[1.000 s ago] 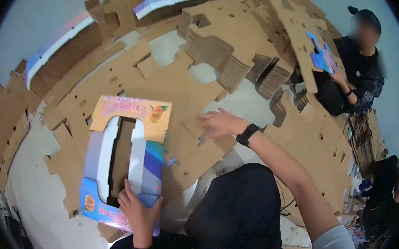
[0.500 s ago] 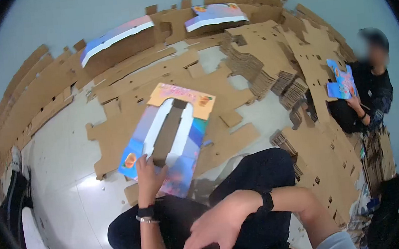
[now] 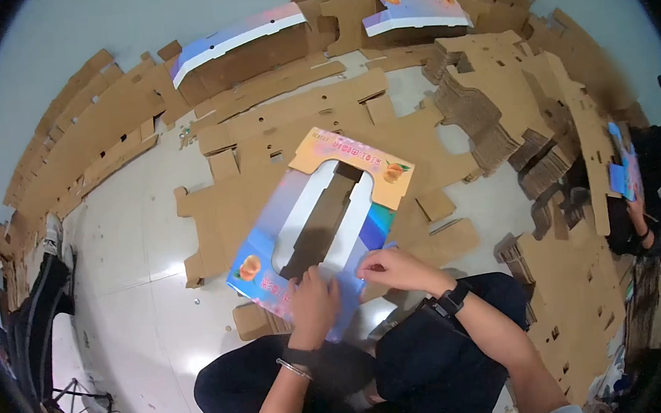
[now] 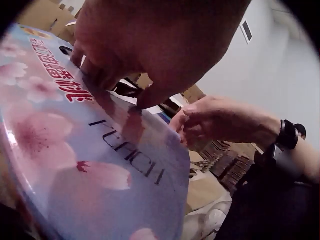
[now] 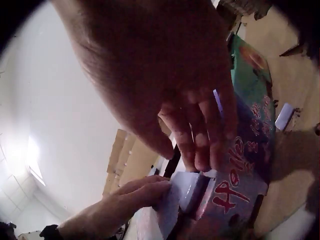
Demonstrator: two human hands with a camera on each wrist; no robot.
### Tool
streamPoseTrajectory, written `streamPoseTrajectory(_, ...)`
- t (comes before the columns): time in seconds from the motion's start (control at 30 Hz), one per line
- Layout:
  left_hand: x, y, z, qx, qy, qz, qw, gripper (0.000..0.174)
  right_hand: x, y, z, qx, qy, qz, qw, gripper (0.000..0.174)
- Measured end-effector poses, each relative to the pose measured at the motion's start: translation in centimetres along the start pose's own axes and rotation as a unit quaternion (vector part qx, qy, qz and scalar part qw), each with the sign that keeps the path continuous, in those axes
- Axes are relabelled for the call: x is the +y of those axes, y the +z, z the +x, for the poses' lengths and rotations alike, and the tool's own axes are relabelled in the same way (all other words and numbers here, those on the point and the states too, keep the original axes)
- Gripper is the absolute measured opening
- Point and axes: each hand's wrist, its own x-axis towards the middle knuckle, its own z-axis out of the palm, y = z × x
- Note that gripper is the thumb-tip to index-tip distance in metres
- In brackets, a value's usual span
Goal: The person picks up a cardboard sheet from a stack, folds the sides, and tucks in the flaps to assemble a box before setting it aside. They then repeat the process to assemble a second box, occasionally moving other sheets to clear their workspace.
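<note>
In the head view a printed cardboard box [image 3: 270, 239] with peach pictures lies tilted in front of the crossed legs, a long opening in its top. At its near end my left hand [image 3: 313, 306] grips the rim of the opening; the left wrist view shows its fingers reaching over the edge beside the PEACH panel [image 4: 100, 165]. My right hand [image 3: 399, 270], fingers curled, pinches at the near right edge. Up close, its bent fingers [image 5: 201, 150] meet the box beside a lilac tab [image 5: 189, 187]; their exact contact is partly hidden.
Flat brown cardboard [image 3: 221, 216] lies under and beyond the box. Two printed pieces [image 3: 241, 37] stand by the wall. Stacked cardboard [image 3: 487, 114] is at the right, near a seated person [image 3: 645, 202] holding a printed piece. A black-trousered leg [image 3: 37, 311] is at the left.
My right hand has risen from over the lap to the box's near right edge. My left hand stays at the near end. The view has turned right, shifting the scene.
</note>
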Motion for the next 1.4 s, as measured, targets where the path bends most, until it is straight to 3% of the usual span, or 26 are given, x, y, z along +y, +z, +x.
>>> streamPoseTrajectory(0.13, 0.0, 0.8, 1.1, 0.015, -0.012, -0.011, 1.000, 0.031, -0.3, 0.3, 0.9, 0.004, 0.000, -0.079, 0.997, 0.026)
streamPoseTrajectory(0.2, 0.5, 0.8, 1.6, -0.023, -0.071, -0.028, 0.997, 0.031, -1.3, 0.3, 1.2, -0.049, 0.030, -0.112, 0.992, 0.030)
streamPoseTrajectory(0.27, 0.2, 0.5, 2.2, -0.020, -0.065, -0.033, 0.997, 0.029, -1.1, 0.1, 1.3, -0.076, 0.049, -0.062, 0.994, 0.029)
streamPoseTrajectory(0.33, 0.2, 0.3, 2.0, -0.020, -0.052, -0.043, 0.998, 0.027, -0.9, 0.1, 0.9, -0.092, -0.006, -0.065, 0.994, 0.026)
streamPoseTrajectory(0.43, 0.9, -0.5, 2.5, 0.016, -0.044, -0.071, 0.996, 0.024, -0.8, 0.7, 0.3, -0.083, -0.020, -0.116, 0.990, 0.026)
streamPoseTrajectory(0.5, 1.5, -1.2, 2.5, 0.001, -0.095, -0.088, 0.992, 0.021, -1.0, 0.4, -0.4, -0.078, -0.032, -0.151, 0.985, 0.028)
streamPoseTrajectory(0.6, 1.3, -1.4, 2.0, 0.046, -0.106, -0.093, 0.989, 0.021, -1.0, -0.5, -1.4, -0.116, -0.038, -0.065, 0.990, 0.035)
streamPoseTrajectory(0.67, 1.1, -1.0, 2.1, 0.032, -0.123, -0.073, 0.989, 0.024, 0.2, 0.9, -2.1, -0.031, -0.143, -0.073, 0.987, 0.043)
streamPoseTrajectory(0.77, 1.6, -1.2, 2.5, 0.010, -0.158, -0.063, 0.985, 0.028, -0.9, 1.8, -2.2, 0.001, -0.084, -0.073, 0.994, 0.036)
streamPoseTrajectory(0.83, 1.2, -0.9, 2.4, 0.058, -0.157, -0.080, 0.983, 0.034, -1.3, 2.9, -1.9, 0.062, -0.045, -0.058, 0.995, 0.025)
streamPoseTrajectory(0.93, 1.4, -0.9, 2.6, 0.056, -0.183, -0.066, 0.979, 0.034, -1.4, 3.2, -1.7, 0.098, -0.049, -0.064, 0.992, 0.020)
streamPoseTrajectory(1.4, 1.4, 0.2, 3.0, 0.074, -0.209, -0.072, 0.972, 0.035, -0.7, 1.4, -0.5, 0.008, -0.027, -0.053, 0.998, 0.013)
